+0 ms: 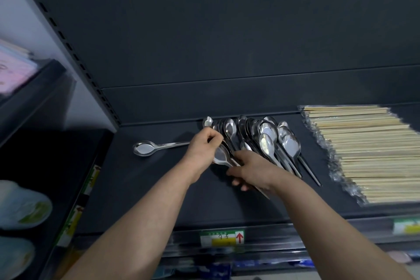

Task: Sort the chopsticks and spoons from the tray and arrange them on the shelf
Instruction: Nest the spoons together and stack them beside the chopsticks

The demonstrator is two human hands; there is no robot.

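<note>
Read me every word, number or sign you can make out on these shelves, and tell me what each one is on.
Middle price label on the shelf rail: a red arrow pointing up; its dark characters are too blurred to read.
Right price label: too blurred to read.
Side labels at far left: too blurred to read.
No words or numbers can be quoted.

On the shelf (159,188), a cluster of spoons (268,136) lies at centre frame, a single spoon (145,148) to its left and chopsticks (368,154) near it at right. A label (222,237) sits on the shelf's front edge, lower centre.
</note>
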